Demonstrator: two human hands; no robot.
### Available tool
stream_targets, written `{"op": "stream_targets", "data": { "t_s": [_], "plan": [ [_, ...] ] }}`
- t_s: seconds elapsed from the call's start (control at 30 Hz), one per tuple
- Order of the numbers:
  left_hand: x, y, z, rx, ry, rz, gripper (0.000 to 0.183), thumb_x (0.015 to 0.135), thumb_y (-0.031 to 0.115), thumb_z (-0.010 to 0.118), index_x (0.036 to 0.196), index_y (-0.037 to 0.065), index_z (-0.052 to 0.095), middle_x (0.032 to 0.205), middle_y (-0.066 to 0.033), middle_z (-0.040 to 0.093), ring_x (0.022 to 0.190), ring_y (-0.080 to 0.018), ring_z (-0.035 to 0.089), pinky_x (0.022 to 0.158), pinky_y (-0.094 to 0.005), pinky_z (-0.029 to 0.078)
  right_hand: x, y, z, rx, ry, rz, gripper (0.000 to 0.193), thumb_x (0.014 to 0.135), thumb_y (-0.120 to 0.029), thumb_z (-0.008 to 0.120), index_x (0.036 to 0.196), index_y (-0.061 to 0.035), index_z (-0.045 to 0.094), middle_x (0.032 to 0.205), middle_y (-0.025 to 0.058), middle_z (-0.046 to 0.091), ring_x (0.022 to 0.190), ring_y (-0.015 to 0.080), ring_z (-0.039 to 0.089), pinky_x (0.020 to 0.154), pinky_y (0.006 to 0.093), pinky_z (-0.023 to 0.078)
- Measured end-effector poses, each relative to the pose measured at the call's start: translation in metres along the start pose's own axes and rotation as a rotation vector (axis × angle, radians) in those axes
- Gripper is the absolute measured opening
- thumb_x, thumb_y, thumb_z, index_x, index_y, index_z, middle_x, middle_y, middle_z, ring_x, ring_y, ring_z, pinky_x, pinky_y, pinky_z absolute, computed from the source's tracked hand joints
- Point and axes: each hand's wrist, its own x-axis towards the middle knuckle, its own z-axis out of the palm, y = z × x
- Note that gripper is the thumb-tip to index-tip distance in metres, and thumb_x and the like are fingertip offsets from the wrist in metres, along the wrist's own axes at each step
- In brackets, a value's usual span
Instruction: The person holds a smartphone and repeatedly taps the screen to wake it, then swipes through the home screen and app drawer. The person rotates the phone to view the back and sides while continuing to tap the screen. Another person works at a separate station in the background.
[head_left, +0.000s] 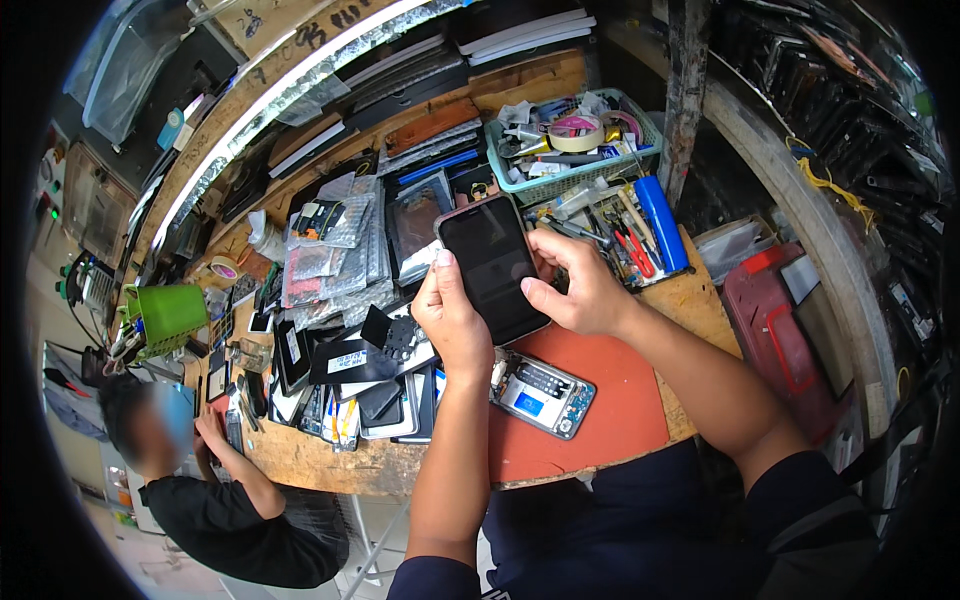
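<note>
A smartphone (492, 270) with a dark screen is held up over the bench between my two hands. My left hand (452, 318) grips its left edge, the thumb resting along the side. On the opposite edge my right hand (578, 283) is closed, with its thumb at the screen's border. Below them an opened phone (545, 395), its inner parts and a blue label showing, lies on a red mat (610, 420). The back of the held smartphone and the fingers behind it are hidden.
Left of the mat lies a heap of phone parts (375, 370), beside bubble-wrapped packets (335, 250). A teal basket (575, 180) with tape rolls stands at the back, near a tool tray (635, 240) with red-handled pliers. A co-worker (230, 500) sits at the left. A red case (780, 330) stands right.
</note>
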Motion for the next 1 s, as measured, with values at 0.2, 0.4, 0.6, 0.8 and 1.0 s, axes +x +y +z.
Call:
{"op": "stream_targets", "data": {
  "t_s": [0.2,0.4,0.6,0.8,1.0],
  "plan": [
    [0.0013,0.0009,0.0010,0.038,0.012,0.019,0.036,0.110,0.024,0.049,0.101,-0.004,0.069,0.093,-0.0030,0.069,0.083,-0.0066,0.057,0.076,-0.0240,0.048,0.0015,0.0031,-0.0007,0.026,-0.004,-0.007,0.018,0.085,-0.004,0.065,0.102,0.0025,0.061,0.087,0.0044,0.061,0.075,0.0096,0.058,0.069,0.0275,0.049],
    [-0.0008,0.0000,-0.0018,0.048,-0.007,0.011,0.035,0.110,0.022,0.050,0.101,-0.005,0.069,0.093,-0.0031,0.069,0.082,-0.0069,0.057,0.076,-0.0245,0.048,0.0003,-0.0016,0.0021,0.005,0.013,0.013,0.018,0.085,-0.007,0.069,0.099,0.0006,0.061,0.083,0.0036,0.063,0.071,0.0091,0.060,0.065,0.0271,0.049],
    [0.0004,0.0011,0.0008,0.032,0.005,0.030,0.034,0.110,0.022,0.050,0.099,-0.004,0.069,0.091,-0.0027,0.069,0.081,-0.0062,0.057,0.074,-0.0238,0.048,0.0016,-0.0004,0.0024,0.000,0.028,-0.028,0.018,0.086,-0.010,0.072,0.095,-0.0010,0.060,0.079,0.0032,0.064,0.068,0.0089,0.060,0.061,0.0263,0.049],
    [-0.0005,-0.0004,-0.0024,0.052,-0.019,0.028,0.035,0.110,0.022,0.048,0.099,-0.004,0.069,0.090,-0.0022,0.068,0.079,-0.0061,0.057,0.071,-0.0233,0.048,-0.0007,-0.0005,0.0000,0.009,-0.006,0.016,0.015,0.088,-0.009,0.069,0.095,-0.0001,0.059,0.081,0.0023,0.059,0.072,0.0083,0.056,0.067,0.0265,0.048],
    [0.0002,0.0020,0.0019,0.016,0.007,0.034,0.035,0.110,0.023,0.050,0.099,-0.004,0.070,0.090,-0.0015,0.068,0.080,-0.0052,0.057,0.072,-0.0223,0.047,0.0000,-0.0006,0.0009,0.005,-0.001,0.003,0.015,0.087,-0.008,0.068,0.096,0.0001,0.059,0.082,0.0022,0.059,0.073,0.0085,0.056,0.068,0.0267,0.048]
  ]
}}
